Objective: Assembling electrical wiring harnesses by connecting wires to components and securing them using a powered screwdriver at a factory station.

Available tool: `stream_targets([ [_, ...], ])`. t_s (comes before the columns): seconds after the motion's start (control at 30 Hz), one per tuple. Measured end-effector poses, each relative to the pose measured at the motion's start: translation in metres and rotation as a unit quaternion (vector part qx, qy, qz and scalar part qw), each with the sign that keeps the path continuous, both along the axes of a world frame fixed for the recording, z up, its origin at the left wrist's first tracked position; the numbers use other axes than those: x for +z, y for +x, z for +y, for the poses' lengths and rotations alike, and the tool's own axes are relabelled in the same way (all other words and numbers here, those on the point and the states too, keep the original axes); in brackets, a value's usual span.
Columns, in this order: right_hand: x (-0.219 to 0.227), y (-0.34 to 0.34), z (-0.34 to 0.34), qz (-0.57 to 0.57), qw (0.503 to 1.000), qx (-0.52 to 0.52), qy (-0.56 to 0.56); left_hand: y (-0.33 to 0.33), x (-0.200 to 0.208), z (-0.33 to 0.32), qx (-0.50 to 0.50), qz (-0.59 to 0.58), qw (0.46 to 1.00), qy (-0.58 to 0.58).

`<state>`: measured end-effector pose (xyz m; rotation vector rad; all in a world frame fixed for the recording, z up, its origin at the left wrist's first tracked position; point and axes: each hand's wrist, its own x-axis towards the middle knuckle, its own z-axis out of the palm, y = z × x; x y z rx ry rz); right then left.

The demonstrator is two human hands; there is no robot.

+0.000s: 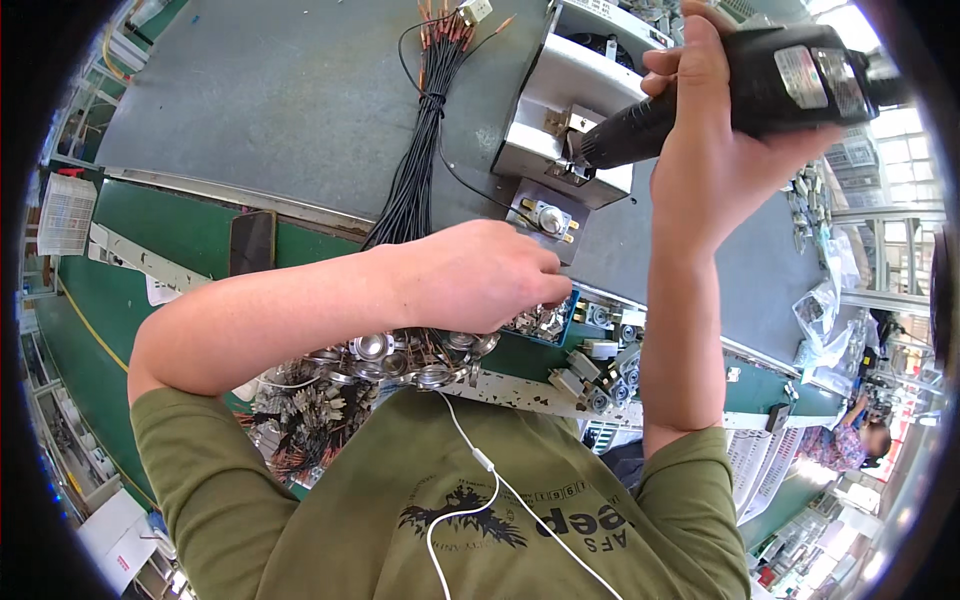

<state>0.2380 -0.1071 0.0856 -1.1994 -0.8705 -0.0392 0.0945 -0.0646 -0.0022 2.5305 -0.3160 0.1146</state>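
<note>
My right hand point(715, 150) is wrapped around a black electric screwdriver point(640, 132), which lies nearly level. Its nose meets a small metal bracket point(572, 165) on the front of a silver metal box point(560, 90). My left hand point(485, 275) is closed, fingers curled down over a blue bin point(572, 318) of small metal pieces point(540, 322); whatever is in its fingertips is hidden. Just beyond it, a round metal-capped part point(548, 218) with brass tabs sits on a small metal plate point(530, 195), a black wire running to it.
A bundle of black wires point(428, 140) with copper-coloured ends lies across the grey table point(260, 100). Round metal parts point(372, 347) are heaped under my left forearm. More parts point(600, 375) lie right of the bin. A dark flat object point(252, 243) rests at left. Another person point(845, 445) is far right.
</note>
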Motion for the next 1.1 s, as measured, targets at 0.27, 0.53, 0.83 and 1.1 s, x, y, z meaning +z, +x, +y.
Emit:
stream_targets([
  [0.27, 0.014, 0.011, 0.004, 0.086, 0.983, 0.164, 0.011, 0.002, 0.014, 0.035, 0.184, -0.092, 0.978, -0.038],
  [0.53, 0.001, 0.004, -0.010, 0.014, 0.996, 0.086, 0.022, 0.007, -0.024, 0.034, 0.182, -0.138, 0.970, 0.078],
  [0.83, -0.002, -0.015, -0.041, 0.084, 0.993, 0.080, -0.037, 0.011, -0.042, 0.040, 0.159, -0.153, 0.974, 0.051],
  [1.1, -0.049, 0.023, 0.012, 0.000, 0.956, 0.196, 0.216, 0.013, -0.042, 0.039, 0.161, -0.146, 0.976, 0.024],
])
